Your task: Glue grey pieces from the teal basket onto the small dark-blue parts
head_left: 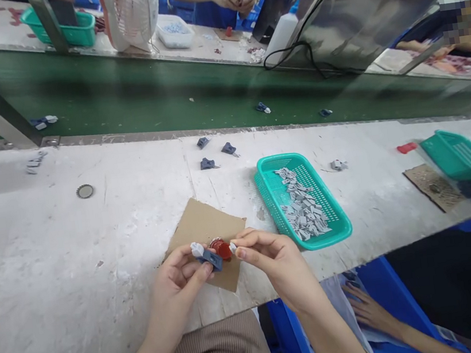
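Over a piece of brown cardboard [195, 219], my left hand [178, 276] is closed on a dark blue plastic part [211, 259] with a pale grey piece [197, 249] at its upper end. My right hand [272, 255] pinches a small light grey piece [233, 247] between thumb and fingertips, a short way to the right of the blue part. Between the two hands a small red container [223, 250] sits on the cardboard, partly hidden by my fingers. Right of my right hand stands a green basket [269, 207] holding many small grey pieces [304, 208].
Several dark blue parts [206, 163] lie behind the cardboard. A bottle cap [85, 191] rests at left. Beyond the table edge runs a green belt [120, 93] carrying a few parts. A co-worker's hand [372, 306] reaches into a blue crate [379, 279] at lower right.
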Motion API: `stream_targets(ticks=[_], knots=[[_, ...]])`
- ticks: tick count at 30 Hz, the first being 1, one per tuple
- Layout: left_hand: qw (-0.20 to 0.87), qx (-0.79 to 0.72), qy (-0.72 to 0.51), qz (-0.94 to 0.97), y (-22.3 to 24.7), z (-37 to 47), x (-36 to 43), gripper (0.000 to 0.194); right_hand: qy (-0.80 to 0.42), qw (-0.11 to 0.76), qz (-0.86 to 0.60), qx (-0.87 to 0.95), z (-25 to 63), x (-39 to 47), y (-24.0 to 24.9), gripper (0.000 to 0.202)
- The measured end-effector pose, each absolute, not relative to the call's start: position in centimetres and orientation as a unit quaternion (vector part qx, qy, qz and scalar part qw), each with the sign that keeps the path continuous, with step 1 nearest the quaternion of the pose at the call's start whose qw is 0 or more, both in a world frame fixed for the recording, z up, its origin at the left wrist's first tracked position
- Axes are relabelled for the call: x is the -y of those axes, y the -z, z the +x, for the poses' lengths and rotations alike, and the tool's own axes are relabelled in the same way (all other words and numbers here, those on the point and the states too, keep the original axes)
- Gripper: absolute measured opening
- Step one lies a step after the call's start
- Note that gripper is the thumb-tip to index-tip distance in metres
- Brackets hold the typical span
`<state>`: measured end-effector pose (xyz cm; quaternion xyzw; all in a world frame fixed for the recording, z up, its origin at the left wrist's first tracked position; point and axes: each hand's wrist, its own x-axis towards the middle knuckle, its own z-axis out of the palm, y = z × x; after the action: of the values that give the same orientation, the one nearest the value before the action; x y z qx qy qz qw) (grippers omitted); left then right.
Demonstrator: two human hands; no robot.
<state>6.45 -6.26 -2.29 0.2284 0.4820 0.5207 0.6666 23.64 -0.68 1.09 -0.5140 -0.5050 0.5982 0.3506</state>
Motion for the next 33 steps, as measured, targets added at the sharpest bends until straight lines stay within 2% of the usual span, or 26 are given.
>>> stream_targets(ticks=[4,10,19,28,33], knots=[[0.661,-0.472,-0.534,0.233,1.7,7.0,6.2,0.019,-0.655,0.352,-0.499,0.444,23.0,1.2,-1.5,0.02],[0.658,-0.457,-0.551,0.234,1.2,7.4,6.3,0.02,-0.673,0.358,-0.48,0.434,22.6,1.6,-1.8,0.011],[0.626,-0.478,-0.562,0.251,1.4,7.8,6.8,0.017,-0.578,0.358,-0.498,0.539,22.5,2.1,-2.2,0.004],[0.629,-0.465,-0.572,0.246,1.9,8.0,6.6,0.022,-0.626,0.336,-0.475,0.52,23.5,1.9,-2.0,0.007],[0.642,-0.459,-0.553,0.266,1.3,8.2,6.6,0.029,-0.615,0.364,-0.485,0.505,23.1,2.2,-1.5,0.004]])
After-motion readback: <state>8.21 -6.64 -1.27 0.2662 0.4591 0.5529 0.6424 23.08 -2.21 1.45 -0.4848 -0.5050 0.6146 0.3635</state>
